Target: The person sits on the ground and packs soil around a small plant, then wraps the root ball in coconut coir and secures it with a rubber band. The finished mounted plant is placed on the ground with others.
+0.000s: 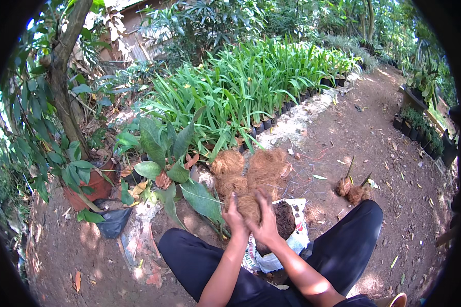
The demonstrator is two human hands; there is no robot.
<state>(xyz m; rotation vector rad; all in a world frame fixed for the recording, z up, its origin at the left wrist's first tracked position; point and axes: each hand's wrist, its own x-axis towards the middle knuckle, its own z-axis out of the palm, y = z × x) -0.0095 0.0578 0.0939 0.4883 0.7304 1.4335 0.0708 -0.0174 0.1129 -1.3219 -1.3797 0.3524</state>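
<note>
Both hands cup a clump of brown coconut fibre (248, 209) over my lap. My left hand (236, 220) presses on its left side, and my right hand (266, 222) on its right, with the wrists close together. Just beyond lie more fibre clumps: a pale rounded one (228, 162), a second rounded one (231, 184) and a larger loose heap (268, 165). Below and right of the hands stands an open white printed sack (301, 226) with dark soil-like material (284, 220) inside. My right forearm and hand partly cover the sack.
Two fibre-wrapped balls with stems (344, 187) rest beyond my right knee. Broad-leaved plants (198, 197) crowd close on the left, near a terracotta pot (88, 188). Rows of potted green seedlings (249, 84) stand ahead. Thin reddish string (311, 158) lies on the soil.
</note>
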